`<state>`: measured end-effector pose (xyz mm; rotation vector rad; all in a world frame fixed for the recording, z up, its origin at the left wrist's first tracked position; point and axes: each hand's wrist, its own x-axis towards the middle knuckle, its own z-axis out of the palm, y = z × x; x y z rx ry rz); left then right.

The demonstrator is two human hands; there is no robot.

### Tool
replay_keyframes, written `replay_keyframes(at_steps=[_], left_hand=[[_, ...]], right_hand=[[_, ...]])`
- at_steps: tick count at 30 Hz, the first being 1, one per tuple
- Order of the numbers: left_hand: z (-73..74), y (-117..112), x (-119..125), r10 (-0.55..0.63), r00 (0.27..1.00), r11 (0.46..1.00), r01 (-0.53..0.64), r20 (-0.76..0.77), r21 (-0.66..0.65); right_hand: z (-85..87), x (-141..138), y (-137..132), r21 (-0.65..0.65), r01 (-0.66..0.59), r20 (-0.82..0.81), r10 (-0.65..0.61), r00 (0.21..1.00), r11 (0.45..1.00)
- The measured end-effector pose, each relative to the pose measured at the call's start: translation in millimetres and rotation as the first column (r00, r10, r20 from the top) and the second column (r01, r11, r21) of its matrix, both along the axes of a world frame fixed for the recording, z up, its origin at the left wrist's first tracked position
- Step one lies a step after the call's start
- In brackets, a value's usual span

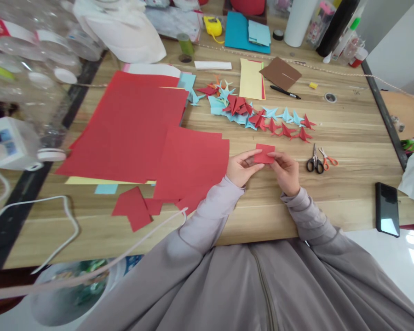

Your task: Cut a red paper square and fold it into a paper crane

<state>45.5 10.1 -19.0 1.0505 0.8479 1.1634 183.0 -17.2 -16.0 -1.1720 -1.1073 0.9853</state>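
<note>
A small red paper square (264,153) is held between both hands above the wooden table. My left hand (242,166) pinches its left side, thumb below and fingers along the top. At the right edge, my right hand (285,171) grips it between thumb and fingertips. Just beyond the hands lie folded red paper cranes (271,126) and light blue paper cranes (285,115), some heaped together. Large red paper sheets (134,124) are stacked to the left, with red paper scraps (134,209) in front of them.
Black-handled scissors (315,161) and orange-handled scissors (327,158) lie right of the hands. A phone (387,209) rests near the right edge. Farther back are a black pen (285,92), brown paper (281,73) and a yellow tape measure (213,27). A white cable (67,216) crosses the left front.
</note>
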Motion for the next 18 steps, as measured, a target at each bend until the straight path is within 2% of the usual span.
replay_keyframes(at_steps=[5, 11, 18], left_hand=[[1.5, 0.9, -1.0, 0.031, 0.998, 0.999, -0.033, -0.060, -0.037], [1.6, -0.5, 1.6, 0.078, 0.996, 0.996, -0.080, -0.051, -0.029], [-0.4, -0.7, 0.9, 0.064, 0.995, 0.998, -0.065, -0.073, -0.012]], right_hand=[[-1.8, 2.7, -0.5, 0.042, 0.010, 0.048, -0.012, 0.999, 0.999], [1.0, 3.0, 0.4, 0.034, -0.017, 0.082, 0.015, 0.997, 0.999], [-4.3, 6.7, 0.9, 0.056, -0.017, 0.176, 0.007, 0.984, 0.998]])
